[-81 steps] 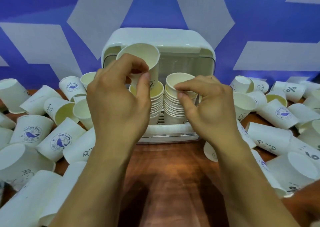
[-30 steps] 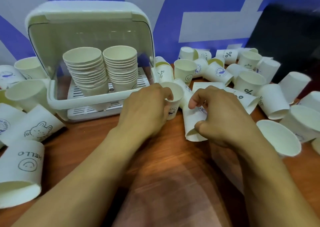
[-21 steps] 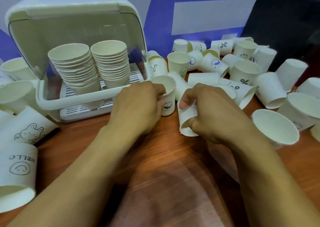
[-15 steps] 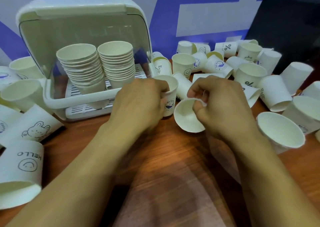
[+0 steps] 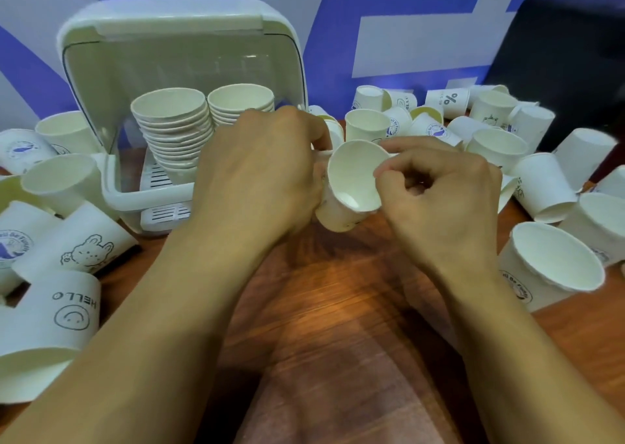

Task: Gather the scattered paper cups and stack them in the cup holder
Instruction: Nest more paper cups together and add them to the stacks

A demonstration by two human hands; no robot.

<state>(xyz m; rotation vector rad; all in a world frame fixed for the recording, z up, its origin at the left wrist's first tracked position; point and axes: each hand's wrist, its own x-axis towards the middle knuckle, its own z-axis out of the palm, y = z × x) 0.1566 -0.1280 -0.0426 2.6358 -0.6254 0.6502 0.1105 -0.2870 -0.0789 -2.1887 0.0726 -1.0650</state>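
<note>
Paper cup (image 5: 355, 176) tilted above table (image 5: 338, 308), mouth toward viewer, rim pinched by right hand (image 5: 439, 203); left hand (image 5: 260, 172) grasps second cup (image 5: 333, 219), largely hidden; cup holder (image 5: 115, 189) at left holds two stacks (image 5: 176, 128)

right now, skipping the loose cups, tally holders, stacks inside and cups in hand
cup holder: 1
stacks in it: 2, left stack, right stack
held cups: 2, lower cup in left hand, tilted cup in right hand
total: 5
</note>
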